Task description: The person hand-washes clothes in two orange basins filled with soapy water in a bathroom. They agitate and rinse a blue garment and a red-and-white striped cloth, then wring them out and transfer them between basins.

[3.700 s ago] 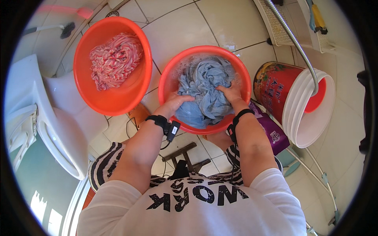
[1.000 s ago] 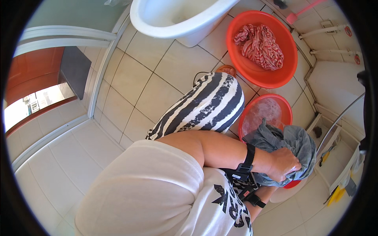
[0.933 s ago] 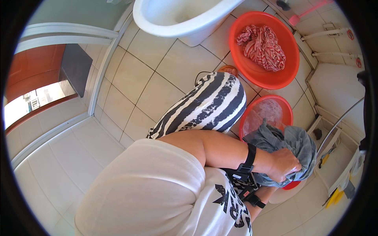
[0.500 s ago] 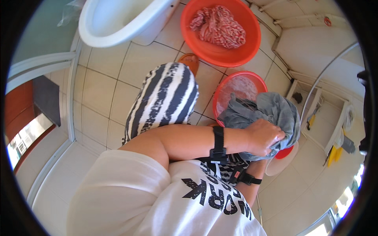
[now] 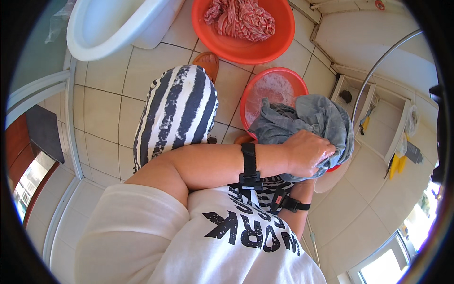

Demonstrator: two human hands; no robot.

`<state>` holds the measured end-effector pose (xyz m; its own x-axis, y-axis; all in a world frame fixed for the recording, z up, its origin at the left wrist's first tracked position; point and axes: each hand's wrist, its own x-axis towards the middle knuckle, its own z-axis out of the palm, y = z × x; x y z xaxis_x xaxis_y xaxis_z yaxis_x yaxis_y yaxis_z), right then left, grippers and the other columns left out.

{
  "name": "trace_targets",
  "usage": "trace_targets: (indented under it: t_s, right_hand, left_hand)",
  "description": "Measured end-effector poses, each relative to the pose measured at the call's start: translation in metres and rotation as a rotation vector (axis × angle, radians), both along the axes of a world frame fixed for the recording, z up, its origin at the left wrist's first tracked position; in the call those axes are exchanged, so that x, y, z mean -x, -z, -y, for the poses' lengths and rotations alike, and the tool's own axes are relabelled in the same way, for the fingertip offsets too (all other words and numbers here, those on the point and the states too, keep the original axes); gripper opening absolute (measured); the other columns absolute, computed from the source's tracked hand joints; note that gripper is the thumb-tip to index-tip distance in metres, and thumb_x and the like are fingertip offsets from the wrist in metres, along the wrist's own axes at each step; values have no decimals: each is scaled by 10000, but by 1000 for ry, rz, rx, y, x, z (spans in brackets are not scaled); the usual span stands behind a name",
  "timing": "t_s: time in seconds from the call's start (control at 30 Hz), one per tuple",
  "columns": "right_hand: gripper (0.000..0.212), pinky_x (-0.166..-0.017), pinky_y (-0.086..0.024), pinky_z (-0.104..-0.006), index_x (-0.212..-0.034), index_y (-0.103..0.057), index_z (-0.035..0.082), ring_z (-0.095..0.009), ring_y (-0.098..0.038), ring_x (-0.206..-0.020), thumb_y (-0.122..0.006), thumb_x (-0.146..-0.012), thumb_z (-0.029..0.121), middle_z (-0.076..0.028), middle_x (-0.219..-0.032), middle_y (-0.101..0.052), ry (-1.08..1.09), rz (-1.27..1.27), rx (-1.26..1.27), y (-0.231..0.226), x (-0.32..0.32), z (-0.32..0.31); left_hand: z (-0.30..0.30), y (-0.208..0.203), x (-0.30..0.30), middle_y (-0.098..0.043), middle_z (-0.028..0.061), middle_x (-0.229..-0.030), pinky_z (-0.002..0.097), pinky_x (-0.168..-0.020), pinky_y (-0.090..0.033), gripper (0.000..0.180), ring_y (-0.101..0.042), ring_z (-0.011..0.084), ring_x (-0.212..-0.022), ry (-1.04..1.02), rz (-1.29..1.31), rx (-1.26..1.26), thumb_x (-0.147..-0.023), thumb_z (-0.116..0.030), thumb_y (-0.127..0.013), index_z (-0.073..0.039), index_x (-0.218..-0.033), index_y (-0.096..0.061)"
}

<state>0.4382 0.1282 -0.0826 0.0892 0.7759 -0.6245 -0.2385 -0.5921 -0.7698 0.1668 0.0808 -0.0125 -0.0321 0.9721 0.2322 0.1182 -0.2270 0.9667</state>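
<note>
A wet grey-blue garment [image 5: 321, 113] is bunched over the near side of a small red basin [image 5: 247, 111]. Foamy, soapy water [image 5: 274, 90] shows in that basin beyond the cloth. My left hand [image 5: 309, 154], wet with suds, is closed on the garment's near edge, knuckles up. My right forearm [image 5: 299, 210] comes up below it, but the garment and my left hand hide the right hand's fingers. Both wrists wear black straps.
A larger orange-red basin [image 5: 208, 45] holding red-and-white striped cloth [image 5: 246, 21] stands farther off. White toilet [image 5: 101, 52] at the upper left. A white shelf [image 5: 385, 125], shower hose [image 5: 378, 64] and yellow gloves [image 5: 398, 165] are on the right. Tiled floor [image 5: 104, 113] lies around.
My view has shifted, so everything sits a little farther left and higher. My left hand keeps its hold on the garment, which has hardly changed shape.
</note>
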Motion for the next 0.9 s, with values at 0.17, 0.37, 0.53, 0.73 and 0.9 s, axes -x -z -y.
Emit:
trace_targets:
  t_s: [0.17, 0.37, 0.53, 0.73, 0.9]
  right_hand:
    - [474, -1056, -474, -452, -1395, -509, 64, -321, -607, -1179, -423, -1026, 348, -156, -1326, -607, 12, 32, -7, -13, -4, -1]
    - [477, -1059, -472, -453, -1396, -508, 62, -322, -604, -1184, -416, -1028, 351, -158, -1330, -605, 23, 72, -19, -26, -9, -1]
    - [479, -1061, -470, -453, -1396, -508, 61, -323, -602, -1188, -411, -1029, 353, -159, -1333, -603, 36, 86, -22, -29, -11, 3]
    - [483, -1064, -468, -454, -1397, -507, 59, -325, -599, -1193, -404, -1031, 356, -161, -1337, -601, 42, 82, -17, -29, -12, 2]
    - [485, -1067, -466, -455, -1398, -506, 57, -326, -597, -1197, -399, -1032, 358, -162, -1340, -599, 51, 84, -15, -32, -13, 2]
  left_hand:
    - [-2, -4, 1, -649, 78, -889, 467, -708, -512, 269, -668, 333, -891, 33, 64, -18, -685, -138, -719, -101, -915, -585]
    - [-3, -2, -2, -652, 84, -911, 459, -719, -519, 316, -671, 332, -905, 53, 76, -44, -668, -137, -739, -101, -949, -597]
    - [0, 1, -2, -655, 84, -919, 463, -713, -523, 339, -675, 329, -906, 58, 68, -43, -665, -138, -741, -97, -968, -594]
    - [-5, -1, -6, -653, 87, -900, 463, -698, -525, 321, -674, 333, -886, 44, 62, -43, -675, -138, -727, -95, -960, -586]
    - [-8, -3, -6, -650, 88, -888, 464, -687, -521, 291, -672, 337, -871, 41, 61, -39, -684, -136, -715, -96, -940, -583]
